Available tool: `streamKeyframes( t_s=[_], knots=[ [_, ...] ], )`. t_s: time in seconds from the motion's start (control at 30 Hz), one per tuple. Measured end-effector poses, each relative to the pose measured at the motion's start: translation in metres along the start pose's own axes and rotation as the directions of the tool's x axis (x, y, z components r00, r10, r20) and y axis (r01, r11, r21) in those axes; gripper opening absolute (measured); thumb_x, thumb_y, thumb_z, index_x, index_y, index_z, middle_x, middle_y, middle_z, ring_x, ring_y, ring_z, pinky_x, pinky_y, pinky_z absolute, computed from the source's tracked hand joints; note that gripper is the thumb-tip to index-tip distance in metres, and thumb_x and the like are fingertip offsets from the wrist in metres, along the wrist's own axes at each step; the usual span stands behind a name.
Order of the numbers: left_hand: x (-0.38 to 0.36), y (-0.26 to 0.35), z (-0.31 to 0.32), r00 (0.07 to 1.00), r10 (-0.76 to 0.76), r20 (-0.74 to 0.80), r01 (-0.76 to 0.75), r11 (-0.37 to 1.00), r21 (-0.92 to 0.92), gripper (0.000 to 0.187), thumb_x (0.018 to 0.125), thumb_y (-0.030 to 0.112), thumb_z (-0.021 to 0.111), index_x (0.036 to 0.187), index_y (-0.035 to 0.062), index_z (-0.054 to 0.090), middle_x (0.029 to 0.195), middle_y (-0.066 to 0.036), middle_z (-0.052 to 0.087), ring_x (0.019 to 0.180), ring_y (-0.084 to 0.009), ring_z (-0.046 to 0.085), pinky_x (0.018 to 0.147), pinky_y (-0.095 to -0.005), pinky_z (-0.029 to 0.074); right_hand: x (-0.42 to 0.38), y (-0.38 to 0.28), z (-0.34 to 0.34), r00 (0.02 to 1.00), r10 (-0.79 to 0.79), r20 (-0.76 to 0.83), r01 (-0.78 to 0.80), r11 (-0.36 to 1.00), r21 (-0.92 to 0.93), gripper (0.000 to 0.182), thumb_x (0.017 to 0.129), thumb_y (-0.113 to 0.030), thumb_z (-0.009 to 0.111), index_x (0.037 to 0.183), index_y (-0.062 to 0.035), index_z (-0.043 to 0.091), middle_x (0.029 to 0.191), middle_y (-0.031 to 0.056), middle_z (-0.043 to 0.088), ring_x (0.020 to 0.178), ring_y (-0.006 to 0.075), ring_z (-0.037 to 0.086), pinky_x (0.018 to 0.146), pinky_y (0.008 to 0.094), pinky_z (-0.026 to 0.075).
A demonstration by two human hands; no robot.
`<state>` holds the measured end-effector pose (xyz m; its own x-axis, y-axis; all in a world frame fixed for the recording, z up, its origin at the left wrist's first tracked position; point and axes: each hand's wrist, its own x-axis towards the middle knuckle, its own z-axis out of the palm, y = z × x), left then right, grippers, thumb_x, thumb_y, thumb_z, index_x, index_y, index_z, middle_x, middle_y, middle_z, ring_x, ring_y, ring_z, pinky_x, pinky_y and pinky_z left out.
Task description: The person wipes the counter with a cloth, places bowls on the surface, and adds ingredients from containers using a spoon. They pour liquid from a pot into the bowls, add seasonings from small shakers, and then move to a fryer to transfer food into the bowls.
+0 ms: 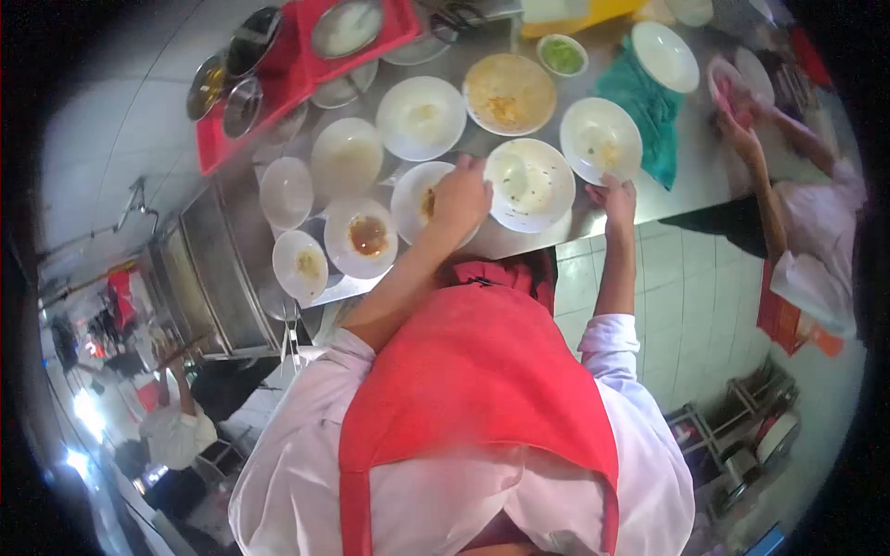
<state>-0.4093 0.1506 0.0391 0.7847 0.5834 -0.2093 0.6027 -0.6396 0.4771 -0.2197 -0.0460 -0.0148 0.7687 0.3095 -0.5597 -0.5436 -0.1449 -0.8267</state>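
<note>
My left hand [464, 198] is closed at the left rim of a white bowl [530, 187] with dark specks and some pale liquid in it. That hand also covers part of another white bowl [408, 208] with brown seasoning. With its fingers, my right hand [614, 198] grips the near rim of a white bowl [601, 130] that has a small yellowish heap in it. Behind these stands a bowl of orange-beige contents [509, 93]. A white bowl with a dark brown sauce [362, 239] is near the table's left front edge.
Several more white bowls [422, 118] stand on the metal table [584, 222]. A red tray [306, 83] with metal bowls lies at the back left. Chopped greens [562, 56] and a green cloth [640, 111] are at the back right. A co-worker's hands [742, 120] are farther right.
</note>
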Motion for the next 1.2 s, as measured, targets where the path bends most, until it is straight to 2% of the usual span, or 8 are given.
streamKeyframes(
  t_s=[0.17,0.5,0.77,0.8,0.9,0.97,1.1,1.2],
  knots=[
    [-0.004,-0.004,-0.002,0.992,-0.003,0.124,0.008,0.999,-0.039,0.038,0.079,0.018,0.061,0.112,0.0018,0.05,0.086,-0.024,0.062,0.086,-0.0399,0.06,0.077,-0.049,0.047,-0.001,-0.002,0.006,0.998,-0.044,0.037,0.045,0.999,-0.023,0.041,0.083,-0.012,0.052,0.12,0.0048,0.044,0.097,0.0144,0.062,0.072,0.0213,0.064,0.066,0.0289,0.05],
    [-0.006,-0.01,-0.009,0.987,0.042,0.153,-0.031,0.997,-0.075,0.043,0.08,0.016,0.059,0.118,-0.0015,0.047,0.087,-0.024,0.062,0.086,-0.0392,0.06,0.077,-0.0483,0.047,0.004,0.008,0.006,0.999,-0.037,0.011,0.038,0.998,-0.052,0.035,0.084,-0.014,0.054,0.115,-0.0005,0.047,0.092,0.01,0.064,0.073,0.0192,0.065,0.065,0.0281,0.048],
    [0.003,-0.018,-0.028,0.994,0.112,0.008,-0.107,0.967,-0.232,0.035,0.079,0.017,0.059,0.112,0.0032,0.057,0.099,-0.017,0.064,0.096,-0.0346,0.059,0.085,-0.0453,0.046,0.002,0.008,0.007,0.998,-0.054,0.025,0.055,0.998,-0.041,0.036,0.085,-0.015,0.053,0.116,0.001,0.046,0.094,0.0129,0.063,0.074,0.0204,0.064,0.062,0.0278,0.05],
    [0.01,-0.024,-0.022,0.993,0.097,-0.069,-0.111,0.964,-0.242,0.034,0.079,0.016,0.06,0.111,0.0035,0.058,0.099,-0.016,0.064,0.096,-0.0341,0.059,0.085,-0.0443,0.046,0.024,0.023,-0.001,0.997,0.043,-0.058,-0.041,0.999,0.033,0.037,0.085,-0.012,0.053,0.118,0.0028,0.044,0.096,0.0153,0.062,0.077,0.0229,0.065,0.063,0.0311,0.053],
    [0.035,-0.031,-0.025,0.978,0.077,-0.193,-0.126,0.958,-0.257,0.033,0.079,0.016,0.06,0.11,0.0047,0.059,0.098,-0.015,0.064,0.095,-0.0329,0.06,0.084,-0.042,0.047,0.022,0.027,-0.001,0.993,-0.093,-0.068,0.09,0.995,-0.05,0.032,0.088,-0.011,0.052,0.115,0.0057,0.046,0.093,0.0162,0.062,0.067,0.0221,0.065,0.054,0.0276,0.055],
    [0.049,-0.037,-0.023,0.906,0.212,-0.365,-0.286,0.944,-0.162,0.032,0.079,0.016,0.06,0.109,0.0053,0.06,0.094,-0.014,0.064,0.09,-0.0321,0.061,0.08,-0.0414,0.047,0.015,0.023,0.007,0.989,-0.12,-0.091,0.122,0.992,0.015,0.032,0.089,-0.011,0.052,0.116,0.0057,0.047,0.098,0.0161,0.061,0.07,0.0212,0.065,0.057,0.0271,0.055],
    [0.054,-0.021,-0.03,0.934,0.252,-0.253,-0.302,0.935,-0.184,0.031,0.078,0.018,0.062,0.107,0.0061,0.06,0.091,-0.014,0.064,0.085,-0.0319,0.061,0.077,-0.0421,0.047,-0.001,0.006,0.014,0.992,-0.108,-0.07,0.102,0.991,-0.084,0.03,0.088,-0.014,0.05,0.113,0.0028,0.051,0.087,0.0093,0.065,0.068,0.0159,0.064,0.056,0.0244,0.05],
    [0.05,-0.01,-0.017,0.958,0.286,0.036,-0.279,0.951,-0.131,0.029,0.077,0.024,0.064,0.099,0.005,0.06,0.088,-0.015,0.063,0.083,-0.0336,0.06,0.075,-0.0432,0.048,-0.002,0.007,0.013,0.99,-0.122,-0.07,0.115,0.989,-0.093,0.03,0.087,-0.015,0.05,0.111,0.0028,0.052,0.086,0.0095,0.064,0.066,0.0158,0.064,0.056,0.024,0.05]
  ],
)
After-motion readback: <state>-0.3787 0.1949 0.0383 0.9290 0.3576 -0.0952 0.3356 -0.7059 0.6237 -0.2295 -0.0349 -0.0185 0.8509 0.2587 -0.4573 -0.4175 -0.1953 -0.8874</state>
